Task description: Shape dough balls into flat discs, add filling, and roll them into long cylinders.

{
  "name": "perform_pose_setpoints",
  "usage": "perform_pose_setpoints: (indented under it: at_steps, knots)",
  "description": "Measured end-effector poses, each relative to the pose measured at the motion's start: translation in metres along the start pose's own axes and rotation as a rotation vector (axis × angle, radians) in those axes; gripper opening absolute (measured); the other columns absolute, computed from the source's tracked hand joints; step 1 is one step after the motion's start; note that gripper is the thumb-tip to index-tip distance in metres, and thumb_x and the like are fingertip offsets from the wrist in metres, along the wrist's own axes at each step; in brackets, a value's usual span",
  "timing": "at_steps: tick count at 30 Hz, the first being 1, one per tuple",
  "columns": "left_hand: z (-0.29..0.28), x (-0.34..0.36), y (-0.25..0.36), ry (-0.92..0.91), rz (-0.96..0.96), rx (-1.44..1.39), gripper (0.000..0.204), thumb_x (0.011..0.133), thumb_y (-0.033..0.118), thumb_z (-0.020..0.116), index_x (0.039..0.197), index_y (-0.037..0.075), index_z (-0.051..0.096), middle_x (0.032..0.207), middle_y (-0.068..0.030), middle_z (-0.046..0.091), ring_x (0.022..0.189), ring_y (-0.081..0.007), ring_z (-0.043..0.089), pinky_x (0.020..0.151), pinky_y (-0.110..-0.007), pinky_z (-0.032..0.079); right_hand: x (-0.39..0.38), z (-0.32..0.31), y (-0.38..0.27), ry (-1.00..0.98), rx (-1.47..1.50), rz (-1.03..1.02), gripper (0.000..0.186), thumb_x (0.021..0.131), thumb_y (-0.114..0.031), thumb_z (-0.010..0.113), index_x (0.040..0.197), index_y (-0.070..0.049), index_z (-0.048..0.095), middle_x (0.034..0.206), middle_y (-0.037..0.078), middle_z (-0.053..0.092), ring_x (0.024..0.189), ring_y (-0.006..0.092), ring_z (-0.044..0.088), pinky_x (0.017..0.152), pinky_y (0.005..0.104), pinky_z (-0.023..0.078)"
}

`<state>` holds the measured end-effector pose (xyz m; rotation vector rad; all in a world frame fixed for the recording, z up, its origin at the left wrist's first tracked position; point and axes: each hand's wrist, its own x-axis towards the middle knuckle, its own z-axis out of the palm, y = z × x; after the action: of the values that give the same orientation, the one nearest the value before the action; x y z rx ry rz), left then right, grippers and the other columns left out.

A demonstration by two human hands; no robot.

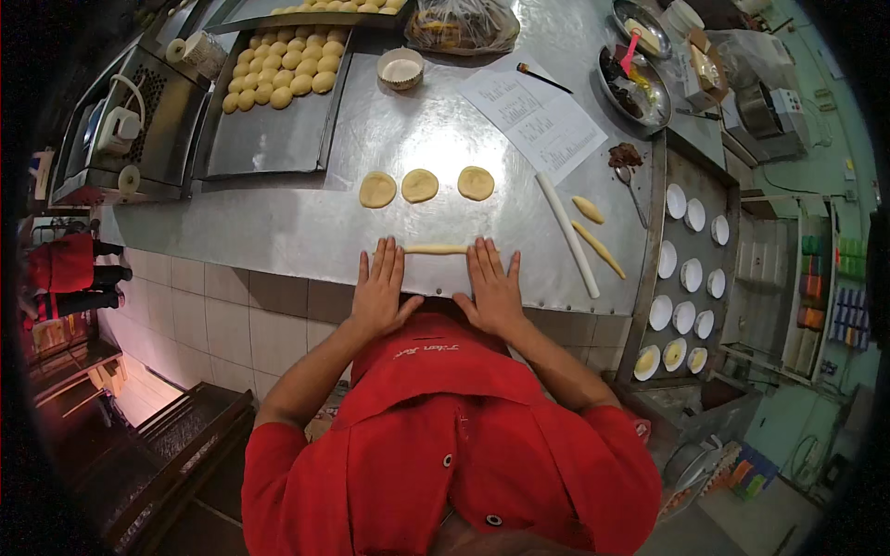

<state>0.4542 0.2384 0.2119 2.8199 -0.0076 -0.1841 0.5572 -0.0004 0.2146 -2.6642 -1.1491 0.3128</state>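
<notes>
A thin rope of dough [436, 249] lies across the near part of the metal table. Its left end is under the fingers of my left hand [378, 289], which lies flat with the fingers stretched out. Over the right end, my right hand [491, 285] presses with its fingers straight and spread. Beyond my hands three flat dough rounds sit in a row: a left one [377, 189], a middle one [420, 185] and a right one [476, 183]. To the right are a white rolling pin [567, 233], a short dough piece [588, 209] and a longer dough strip [599, 250].
A tray [264, 148] of dough balls stands at the back left. Printed sheets [533, 111] with a brush [544, 78] lie at the back. Right of them are a metal bowl [660, 107], dark filling [625, 155], a spoon [634, 193], and a tray [649, 278] of white paper cups.
</notes>
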Motion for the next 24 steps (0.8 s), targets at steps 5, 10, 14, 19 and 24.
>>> perform_pose_setpoints:
  at_steps: [5, 10, 14, 19, 24]
  knots:
    - [0.017, -0.035, -0.003, 0.023, 0.068, 0.059, 0.093, 0.087, 0.04, 0.068, 0.153, -0.008, 0.024, 0.163, -0.026, 0.021, 0.154, -0.0382, 0.017, 0.121, -0.061, 0.015, -0.034, -0.002, -0.006, -0.025, 0.169, -0.04, 0.082, 0.098, -0.053, 0.049, 0.152, 0.007, 0.032, 0.161, 0.026, 0.027, 0.152, 0.0387, 0.022, 0.119, 0.0649, 0.01]
    - [0.037, -0.002, 0.022, 0.053, 0.246, -0.176, 0.09, 0.084, 0.033, 0.067, 0.152, -0.009, 0.026, 0.162, -0.0284, 0.023, 0.153, -0.0404, 0.019, 0.122, -0.058, 0.015, -0.002, 0.01, -0.029, 0.036, 0.357, -0.153, 0.084, 0.099, -0.055, 0.044, 0.15, 0.01, 0.032, 0.159, 0.03, 0.027, 0.151, 0.041, 0.023, 0.121, 0.0597, 0.013]
    - [0.022, 0.052, 0.03, 0.069, 0.064, -0.044, 0.097, 0.075, 0.034, 0.061, 0.152, -0.012, 0.024, 0.16, -0.0336, 0.02, 0.153, -0.0448, 0.014, 0.122, -0.06, 0.009, 0.053, 0.02, -0.022, 0.103, 0.166, -0.107, 0.09, 0.094, -0.057, 0.049, 0.151, 0.011, 0.03, 0.16, 0.032, 0.023, 0.153, 0.0428, 0.016, 0.122, 0.0585, 0.012]
    - [0.001, 0.105, -0.004, 0.223, -0.029, 0.055, 0.107, 0.077, 0.05, 0.062, 0.153, -0.014, 0.021, 0.162, -0.0328, 0.016, 0.154, -0.0426, 0.008, 0.122, -0.06, 0.008, 0.116, 0.012, 0.0, 0.201, 0.017, -0.001, 0.094, 0.093, -0.06, 0.048, 0.152, 0.01, 0.029, 0.162, 0.031, 0.021, 0.154, 0.0408, 0.012, 0.122, 0.0601, 0.006]
    - [0.008, 0.056, 0.0, 0.182, 0.003, 0.019, 0.11, 0.082, 0.058, 0.064, 0.152, -0.015, 0.021, 0.161, -0.0338, 0.017, 0.153, -0.0444, 0.011, 0.122, -0.059, 0.009, 0.064, 0.009, -0.003, 0.11, 0.1, -0.028, 0.095, 0.09, -0.054, 0.058, 0.152, 0.011, 0.028, 0.161, 0.032, 0.021, 0.154, 0.0412, 0.014, 0.122, 0.0595, 0.011]
